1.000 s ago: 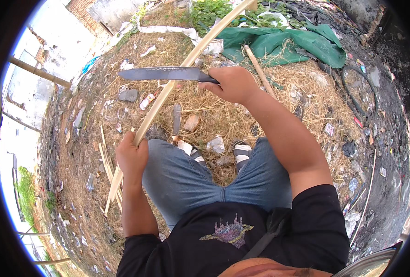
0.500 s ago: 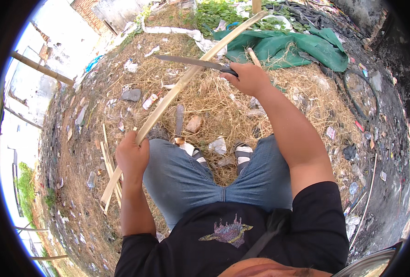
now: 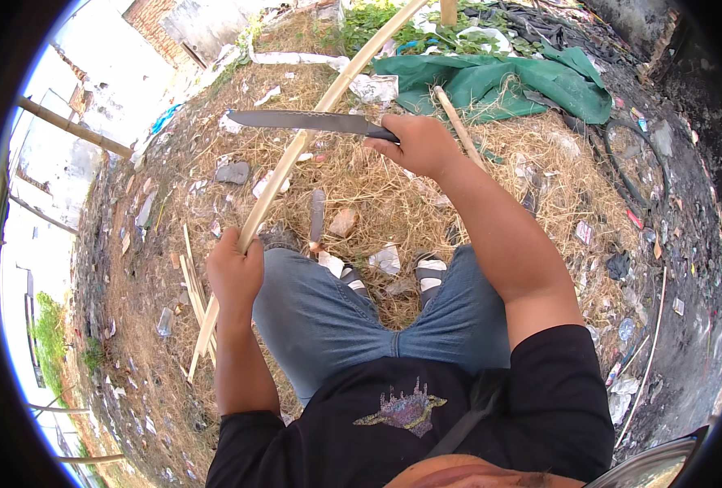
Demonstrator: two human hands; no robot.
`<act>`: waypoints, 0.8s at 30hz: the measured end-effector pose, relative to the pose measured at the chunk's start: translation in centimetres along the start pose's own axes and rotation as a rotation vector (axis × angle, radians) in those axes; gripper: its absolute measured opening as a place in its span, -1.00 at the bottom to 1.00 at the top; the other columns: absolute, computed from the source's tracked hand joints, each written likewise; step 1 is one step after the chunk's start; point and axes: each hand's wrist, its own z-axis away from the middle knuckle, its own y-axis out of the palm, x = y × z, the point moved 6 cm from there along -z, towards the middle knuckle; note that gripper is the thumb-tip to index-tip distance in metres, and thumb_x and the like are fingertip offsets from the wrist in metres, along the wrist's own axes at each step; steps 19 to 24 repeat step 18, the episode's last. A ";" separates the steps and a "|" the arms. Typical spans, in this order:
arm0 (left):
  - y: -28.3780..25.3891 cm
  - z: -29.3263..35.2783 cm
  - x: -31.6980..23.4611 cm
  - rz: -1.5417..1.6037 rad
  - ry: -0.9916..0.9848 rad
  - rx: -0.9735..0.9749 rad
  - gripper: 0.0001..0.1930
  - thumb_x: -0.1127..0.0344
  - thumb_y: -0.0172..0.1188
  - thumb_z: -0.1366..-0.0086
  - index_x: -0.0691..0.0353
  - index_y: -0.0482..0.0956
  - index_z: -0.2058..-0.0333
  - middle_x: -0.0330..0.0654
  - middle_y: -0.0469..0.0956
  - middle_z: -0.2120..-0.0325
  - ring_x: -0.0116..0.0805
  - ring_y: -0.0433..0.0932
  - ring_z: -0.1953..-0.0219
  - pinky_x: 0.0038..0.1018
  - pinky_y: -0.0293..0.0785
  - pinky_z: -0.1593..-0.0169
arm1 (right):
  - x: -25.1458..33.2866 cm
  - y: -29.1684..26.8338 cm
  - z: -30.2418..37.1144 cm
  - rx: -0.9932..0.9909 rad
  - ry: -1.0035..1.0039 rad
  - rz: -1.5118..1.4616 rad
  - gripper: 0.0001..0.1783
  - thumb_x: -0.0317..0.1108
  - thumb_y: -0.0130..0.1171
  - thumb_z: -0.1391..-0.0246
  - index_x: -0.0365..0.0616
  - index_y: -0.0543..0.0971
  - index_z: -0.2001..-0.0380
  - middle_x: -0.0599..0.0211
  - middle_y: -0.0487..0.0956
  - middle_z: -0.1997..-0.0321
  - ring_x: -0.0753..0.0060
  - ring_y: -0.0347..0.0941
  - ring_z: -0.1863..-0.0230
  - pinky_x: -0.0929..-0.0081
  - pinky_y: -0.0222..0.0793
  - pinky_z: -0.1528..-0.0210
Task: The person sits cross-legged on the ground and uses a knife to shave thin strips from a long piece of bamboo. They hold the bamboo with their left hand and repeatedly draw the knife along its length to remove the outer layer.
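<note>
The right hand (image 3: 419,145) is closed around the dark handle of a long knife (image 3: 312,122), whose grey blade points to the person's left and lies roughly level, crossing in front of a long pale bamboo pole (image 3: 296,150). Blade and pole meet near the middle of the blade, though whether the edge actually touches the pole cannot be told. The left hand (image 3: 235,272) is wrapped tight around the lower part of that same pole, just beside the left knee of the blue jeans (image 3: 328,317). The pole runs at a slant from low on the left, past the fist, up toward the top of the view. Below the fist, thin split strips (image 3: 192,281) of the same pale wood lie on the ground. Between the knees two striped sandalled feet (image 3: 430,268) rest on dry straw (image 3: 377,195), with scattered stones and scraps of litter around them. Further out, a green tarpaulin (image 3: 499,81) is spread on the ground, with a shorter stick (image 3: 458,126) lying across its near edge.
</note>
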 end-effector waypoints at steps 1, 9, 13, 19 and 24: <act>0.1 0.0 -0.2 -0.012 -0.001 0.004 -0.78 0.23 0.28 -0.26 0.24 0.52 0.45 -0.05 0.48 0.68 -0.05 0.49 0.61 -0.18 0.39 0.43 | 0.3 -0.3 0.0 -0.029 -0.004 -0.041 -0.46 0.26 0.20 -0.24 -0.04 0.51 0.40 0.18 0.58 0.52 -0.05 0.59 0.41 0.05 0.47 0.37; 0.6 0.4 -0.6 -0.082 -0.054 0.081 -0.65 0.06 0.38 -0.24 0.26 0.59 0.45 -0.02 0.52 0.64 -0.06 0.52 0.56 -0.19 0.40 0.40 | -0.1 -0.7 0.1 0.020 0.011 -0.058 -0.46 0.22 0.11 -0.33 -0.08 0.52 0.33 0.09 0.58 0.49 -0.11 0.59 0.39 0.05 0.47 0.37; -0.1 0.8 0.6 -0.217 0.012 0.067 -0.66 0.05 0.39 -0.22 0.24 0.61 0.44 0.01 0.56 0.62 0.02 0.56 0.52 -0.16 0.43 0.37 | -7.0 -1.9 1.1 0.005 0.327 -0.036 -0.46 0.24 0.07 -0.35 -0.08 0.56 0.27 0.06 0.62 0.47 -0.11 0.60 0.38 0.02 0.47 0.30; 0.0 0.5 0.8 -0.191 -0.074 0.082 -0.70 0.07 0.39 -0.18 0.19 0.62 0.47 -0.03 0.62 0.58 0.04 0.62 0.46 -0.13 0.48 0.32 | -2.5 -0.8 1.3 0.033 0.182 -0.094 -0.36 0.33 0.06 -0.31 -0.11 0.59 0.25 0.06 0.64 0.45 -0.06 0.64 0.30 0.02 0.50 0.19; 0.0 0.5 0.8 -0.191 -0.074 0.082 -0.70 0.07 0.39 -0.18 0.19 0.62 0.47 -0.03 0.62 0.58 0.04 0.62 0.46 -0.13 0.48 0.32 | -2.5 -0.8 1.3 0.033 0.182 -0.094 -0.36 0.33 0.06 -0.31 -0.11 0.59 0.25 0.06 0.64 0.45 -0.06 0.64 0.30 0.02 0.50 0.19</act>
